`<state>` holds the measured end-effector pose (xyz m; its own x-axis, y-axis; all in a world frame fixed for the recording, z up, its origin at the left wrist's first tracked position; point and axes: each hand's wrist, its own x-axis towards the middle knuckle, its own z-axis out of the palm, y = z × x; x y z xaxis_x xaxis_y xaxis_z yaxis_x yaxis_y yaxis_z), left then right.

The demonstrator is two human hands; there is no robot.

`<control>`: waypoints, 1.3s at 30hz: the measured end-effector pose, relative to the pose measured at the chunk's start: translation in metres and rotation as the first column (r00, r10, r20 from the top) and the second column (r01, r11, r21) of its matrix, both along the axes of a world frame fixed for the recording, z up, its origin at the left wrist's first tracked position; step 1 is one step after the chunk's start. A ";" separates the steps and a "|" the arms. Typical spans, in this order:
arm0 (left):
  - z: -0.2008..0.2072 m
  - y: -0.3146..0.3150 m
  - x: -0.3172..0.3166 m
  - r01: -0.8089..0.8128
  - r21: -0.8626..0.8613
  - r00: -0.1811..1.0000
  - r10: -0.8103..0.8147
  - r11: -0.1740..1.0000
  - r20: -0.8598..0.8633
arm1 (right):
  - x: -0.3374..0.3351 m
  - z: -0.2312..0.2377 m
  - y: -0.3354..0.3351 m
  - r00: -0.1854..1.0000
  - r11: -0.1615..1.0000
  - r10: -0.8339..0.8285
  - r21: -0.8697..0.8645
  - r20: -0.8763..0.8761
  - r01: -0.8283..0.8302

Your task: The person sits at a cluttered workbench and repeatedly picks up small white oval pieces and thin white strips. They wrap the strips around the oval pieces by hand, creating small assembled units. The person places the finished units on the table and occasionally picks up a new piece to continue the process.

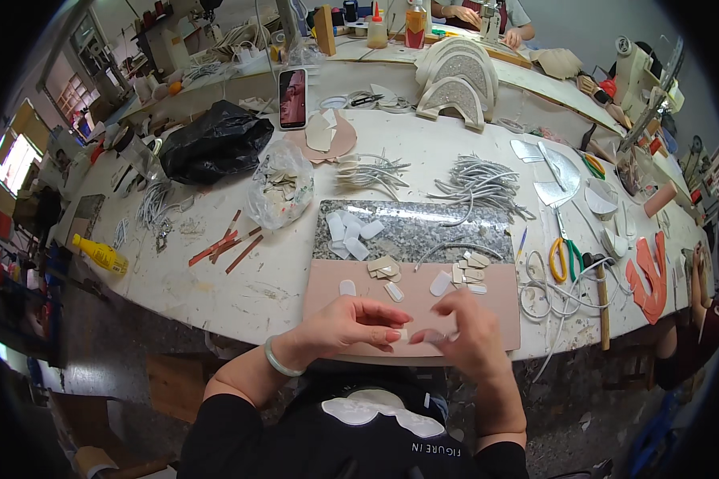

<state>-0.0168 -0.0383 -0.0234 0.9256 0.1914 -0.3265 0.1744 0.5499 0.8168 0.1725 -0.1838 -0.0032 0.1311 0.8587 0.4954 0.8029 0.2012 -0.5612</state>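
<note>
Over the near edge of a pink board (pixel 335 279), my left hand (pixel 351 323) pinches a small cream-coloured piece (pixel 404 332) between thumb and fingertips. My right hand (pixel 470 331) is close on its right, slightly blurred, with thumb and fingers apart and nothing plainly held. Just beyond my hands lie a small pile of beige tabs (pixel 383 267) and a second pile of beige tabs (pixel 470 273). Loose white tabs, among them one white tab (pixel 347 287) at the left, lie on the board too. More white translucent pieces (pixel 351 233) rest on a speckled stone slab (pixel 423 219) behind it.
Bundles of grey cord (pixel 479 185) lie behind the slab. To the right are scissors (pixel 566 255), a hammer (pixel 603 307), and tangled white cord (pixel 547 299). A clear bag (pixel 281 185), black bag (pixel 216 144), phone (pixel 293 99) and yellow bottle (pixel 100 254) stand leftward. Another person's hands (pixel 519 35) work beyond.
</note>
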 end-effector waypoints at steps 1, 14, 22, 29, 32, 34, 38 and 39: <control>0.001 0.002 -0.002 -0.026 0.036 1.000 0.026 0.999 0.002 | 0.003 0.004 0.002 0.996 0.995 -0.085 -0.056 -0.022 0.083; 0.015 0.008 0.000 -0.239 0.070 0.967 0.231 0.968 0.111 | -0.002 -0.002 0.013 0.891 0.991 0.075 -0.065 -0.448 -0.116; 0.018 0.006 0.001 -0.200 0.322 0.979 0.180 0.925 0.092 | -0.004 0.003 0.011 0.904 0.981 0.072 -0.133 -0.420 -0.140; 0.018 0.005 0.005 -0.187 0.379 0.982 0.168 0.906 0.082 | -0.002 0.001 0.012 0.881 0.965 0.104 -0.168 -0.462 -0.202; 0.019 0.007 0.005 -0.163 0.356 0.987 0.147 0.920 0.071 | -0.002 -0.001 0.013 0.878 0.968 0.113 -0.150 -0.465 -0.203; 0.017 0.007 0.005 -0.160 0.347 0.987 0.149 0.924 0.060 | -0.002 -0.002 0.014 0.877 0.969 0.116 -0.140 -0.466 -0.203; 0.018 0.008 0.006 -0.149 0.343 0.989 0.139 0.927 0.052 | -0.001 -0.001 0.014 0.877 0.966 0.110 -0.159 -0.468 -0.206; 0.017 0.008 0.006 -0.151 0.338 0.989 0.142 0.929 0.052 | -0.001 -0.001 0.014 0.875 0.965 0.110 -0.161 -0.471 -0.208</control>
<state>-0.0111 -0.0302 -0.0066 0.8860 0.4211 -0.1943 0.0895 0.2560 0.9625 0.1717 -0.1695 -0.0042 0.1531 0.9611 0.2297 0.4157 0.1483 -0.8973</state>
